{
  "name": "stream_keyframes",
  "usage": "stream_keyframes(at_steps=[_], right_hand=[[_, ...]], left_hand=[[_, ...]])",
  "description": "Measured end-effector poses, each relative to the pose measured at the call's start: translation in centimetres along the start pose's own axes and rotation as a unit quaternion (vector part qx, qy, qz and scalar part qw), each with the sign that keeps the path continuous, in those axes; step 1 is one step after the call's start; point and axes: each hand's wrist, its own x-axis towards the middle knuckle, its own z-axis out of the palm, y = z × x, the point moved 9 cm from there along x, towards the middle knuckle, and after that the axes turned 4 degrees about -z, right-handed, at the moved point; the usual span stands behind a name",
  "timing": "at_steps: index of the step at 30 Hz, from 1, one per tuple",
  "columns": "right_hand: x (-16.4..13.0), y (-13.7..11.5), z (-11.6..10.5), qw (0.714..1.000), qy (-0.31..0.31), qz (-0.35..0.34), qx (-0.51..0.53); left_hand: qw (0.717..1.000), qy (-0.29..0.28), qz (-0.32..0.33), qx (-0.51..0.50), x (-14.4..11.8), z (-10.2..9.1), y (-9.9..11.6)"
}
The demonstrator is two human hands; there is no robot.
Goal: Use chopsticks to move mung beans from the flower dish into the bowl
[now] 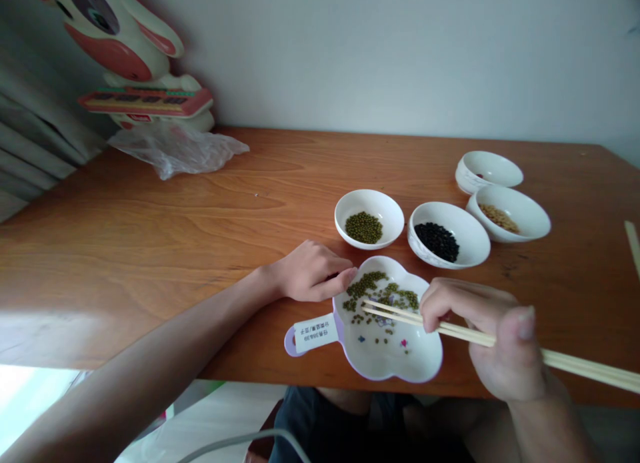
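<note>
A flower-shaped white dish (385, 366) with a purple rim and a labelled handle lies near the table's front edge. Green mung beans (369, 284) are scattered in it, mostly on its far side. My left hand (317, 273) is closed at the dish's left rim, thumb and finger against the edge. In my right hand (500, 329) is a pair of wooden chopsticks (465, 331), their tips close together among the beans. Whether the tips pinch a bean is too small to tell. Just behind the dish stands a white bowl (393, 216) of mung beans.
To the right are a bowl (473, 249) of black beans, a bowl (535, 219) of pale yellowish beans and another white bowl (503, 173) with a few dark bits. A toy keyboard (145, 101) and a clear plastic bag (183, 153) sit at the back left.
</note>
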Motion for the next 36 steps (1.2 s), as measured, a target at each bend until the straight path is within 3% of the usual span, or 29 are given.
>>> stream_keyframes(at_steps=[16,25,30,33,36], right_hand=[[-0.1,0.1,0.2,1.0,0.014,-0.017,-0.005],[2.1,-2.7,-4.3,0.987,0.151,-0.047,0.034],[3.6,-1.3,-2.4,0.998,0.064,0.018,0.023],[3.4,-0.8,-0.8,1.0,-0.005,0.021,-0.009],[2.8,-1.1,-0.2,0.999,-0.031,0.011,-0.038]], left_hand=[[1.0,-0.001,0.0,-0.007,0.0,-0.1,0.1],[1.0,-0.003,-0.001,-0.02,0.0,-0.2,0.2],[0.999,-0.024,-0.006,-0.022,0.0,0.2,0.1],[0.999,-0.028,-0.013,-0.017,0.0,0.3,0.0],[1.0,-0.023,-0.012,-0.015,0.0,0.3,0.0]])
